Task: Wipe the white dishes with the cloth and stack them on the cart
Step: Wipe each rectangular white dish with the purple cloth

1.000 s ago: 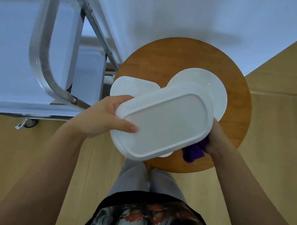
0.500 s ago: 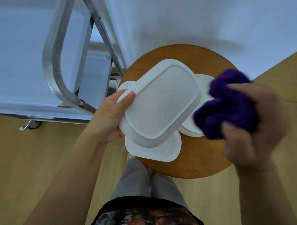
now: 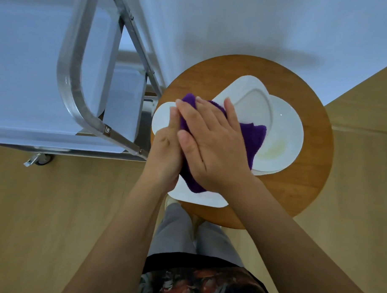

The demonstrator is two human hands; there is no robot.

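Round wooden surface (image 3: 300, 194) beside metal-framed cart (image 3: 79, 111): right hand (image 3: 212, 142), fingers flat, pressing purple terry cloth (image 3: 252, 137) onto white rectangular dish (image 3: 251, 100) gripped by left hand (image 3: 166, 149), above white plates (image 3: 283, 136) at its centre.

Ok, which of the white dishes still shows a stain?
The round plate at the right of the wooden stool: a yellowish smear marks its near side. The rectangular dish under the purple cloth and the plate beneath show none.

Purple cloth (image 3: 252, 137); white dishes (image 3: 283, 127); brown stool (image 3: 307, 189); silver cart (image 3: 67, 80).
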